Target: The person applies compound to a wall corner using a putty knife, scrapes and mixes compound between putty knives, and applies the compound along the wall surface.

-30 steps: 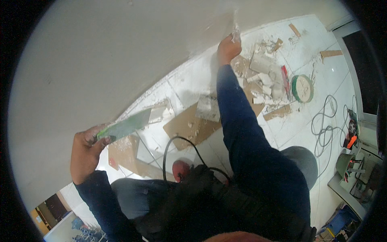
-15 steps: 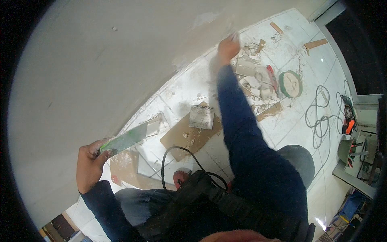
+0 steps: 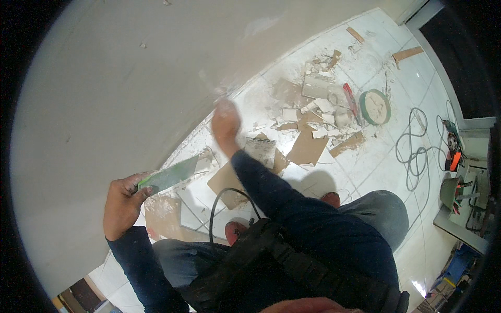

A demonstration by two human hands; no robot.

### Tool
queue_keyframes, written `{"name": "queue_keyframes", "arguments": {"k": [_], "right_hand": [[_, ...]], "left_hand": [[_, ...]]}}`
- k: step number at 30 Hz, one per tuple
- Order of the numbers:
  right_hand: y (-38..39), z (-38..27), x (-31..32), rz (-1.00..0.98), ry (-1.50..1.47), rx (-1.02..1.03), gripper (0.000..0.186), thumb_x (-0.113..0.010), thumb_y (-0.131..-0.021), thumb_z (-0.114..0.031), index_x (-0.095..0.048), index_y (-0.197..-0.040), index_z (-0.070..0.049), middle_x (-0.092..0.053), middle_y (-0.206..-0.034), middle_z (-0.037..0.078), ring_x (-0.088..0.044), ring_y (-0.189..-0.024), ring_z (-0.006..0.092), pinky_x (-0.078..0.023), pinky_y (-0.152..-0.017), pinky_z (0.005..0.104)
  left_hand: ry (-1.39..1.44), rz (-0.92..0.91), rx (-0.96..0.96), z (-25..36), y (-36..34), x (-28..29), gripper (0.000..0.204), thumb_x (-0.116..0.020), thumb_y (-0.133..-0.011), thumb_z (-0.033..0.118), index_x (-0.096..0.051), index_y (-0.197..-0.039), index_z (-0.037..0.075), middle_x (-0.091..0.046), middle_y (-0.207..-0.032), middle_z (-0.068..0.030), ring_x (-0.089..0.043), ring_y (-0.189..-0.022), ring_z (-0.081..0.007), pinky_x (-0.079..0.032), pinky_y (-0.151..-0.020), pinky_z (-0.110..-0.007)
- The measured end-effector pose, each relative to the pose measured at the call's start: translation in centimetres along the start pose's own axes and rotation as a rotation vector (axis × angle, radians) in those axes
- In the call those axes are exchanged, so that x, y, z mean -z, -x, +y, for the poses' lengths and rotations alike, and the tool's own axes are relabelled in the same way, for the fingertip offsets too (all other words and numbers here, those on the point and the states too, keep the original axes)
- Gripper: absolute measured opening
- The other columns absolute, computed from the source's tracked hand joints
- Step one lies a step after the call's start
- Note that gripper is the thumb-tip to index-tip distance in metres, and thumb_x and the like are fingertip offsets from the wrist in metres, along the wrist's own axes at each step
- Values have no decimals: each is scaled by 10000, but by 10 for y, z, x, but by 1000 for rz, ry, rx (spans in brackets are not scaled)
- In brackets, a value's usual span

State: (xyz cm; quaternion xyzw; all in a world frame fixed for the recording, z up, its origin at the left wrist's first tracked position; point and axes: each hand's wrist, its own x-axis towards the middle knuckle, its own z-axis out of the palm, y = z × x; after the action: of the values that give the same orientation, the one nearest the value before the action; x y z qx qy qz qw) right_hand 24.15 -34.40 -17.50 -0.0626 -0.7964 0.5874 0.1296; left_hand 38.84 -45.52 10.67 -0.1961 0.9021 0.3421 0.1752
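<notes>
My left hand (image 3: 127, 201) grips one end of a flat grey-green strip with a bright green edge (image 3: 169, 175), thumb on top. The strip is held out level near the foot of the grey wall (image 3: 130, 88). Farther along, my right hand (image 3: 226, 122) is up against the wall's lower edge. Motion smears its fingers, so whether it holds anything does not show. Below my right forearm lies a brown board (image 3: 224, 182) with a white-smeared square plate (image 3: 261, 151) on it.
Broken pieces and cardboard (image 3: 308, 148) litter the white tiles, beside a green-rimmed round tub of whitish paste (image 3: 376, 107). A grey cable (image 3: 412, 151) coils at the right, near an orange-and-black tool (image 3: 453, 151). A black cable (image 3: 213, 208) loops by my knees.
My right hand has swept left and nearer along the base of the wall, uncovering debris on the floor. My left hand, still holding the strip, has shifted only slightly.
</notes>
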Motion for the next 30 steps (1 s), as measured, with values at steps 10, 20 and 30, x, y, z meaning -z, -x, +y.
{"name": "queue_keyframes", "arguments": {"k": [10, 20, 30], "right_hand": [[-201, 4, 69, 240, 354, -29, 213, -548, -770, -158, -606, -858, 27, -609, -766, 200, -604, -708, 353, -462, -635, 437], [-215, 37, 112, 641, 119, 127, 258, -533, -799, -191, -594, -757, 56, -595, -687, 238, -586, -658, 401, -442, -596, 475], [-138, 9, 40, 129, 363, -56, 270, -536, -823, -211, -574, -970, 11, -616, -827, 184, -597, -765, 346, -470, -663, 418]], "left_hand": [[-45, 41, -71, 0, 5, -1, 274, -554, -727, -73, -624, -992, -56, -662, -816, -100, -586, -733, -122, -462, -711, -251], [-33, -5, -71, 7, 8, -6, 242, -568, -750, -63, -629, -983, -52, -662, -817, -94, -578, -742, -116, -459, -720, -252], [-61, 41, -94, 1, 20, 2, 239, -558, -746, -70, -633, -972, -49, -660, -791, -89, -585, -730, -120, -467, -706, -258]]}}
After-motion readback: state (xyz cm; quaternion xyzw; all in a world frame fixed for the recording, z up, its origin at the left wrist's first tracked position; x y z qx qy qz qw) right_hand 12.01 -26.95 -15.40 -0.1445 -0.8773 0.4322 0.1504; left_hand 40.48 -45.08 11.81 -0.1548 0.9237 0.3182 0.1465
